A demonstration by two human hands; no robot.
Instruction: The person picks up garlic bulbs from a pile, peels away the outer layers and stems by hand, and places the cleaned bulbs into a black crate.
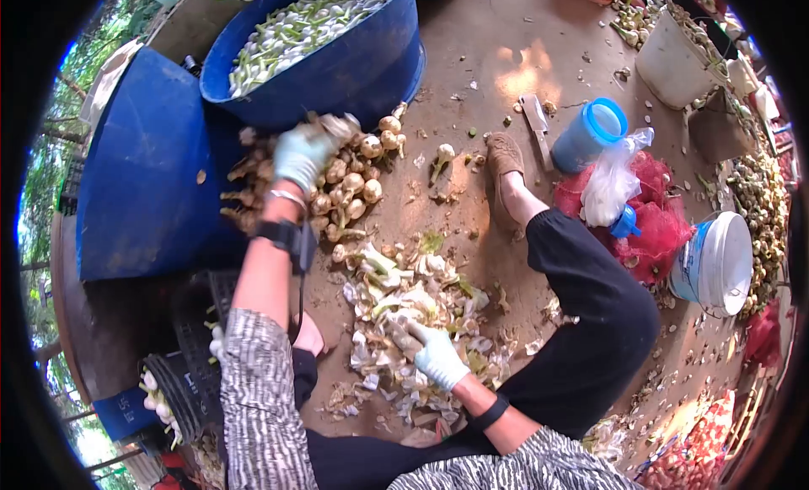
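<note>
My left hand, in a pale glove, reaches over a heap of garlic bulbs in front of a blue tub. Its fingers are smeared by motion among the bulbs at the top of the heap. My right hand, also gloved, is low over a pile of garlic skins and stalk scraps between my legs. Its fingers are curled together around a narrow greyish-brown shape that I cannot make out. A single garlic bulb lies apart on the ground, right of the heap.
The blue tub holds many trimmed garlic bulbs. Another blue container stands at left. Near my shoe lies a knife, beside a blue cup, red mesh bags and a white bucket. More garlic lies along the right edge.
</note>
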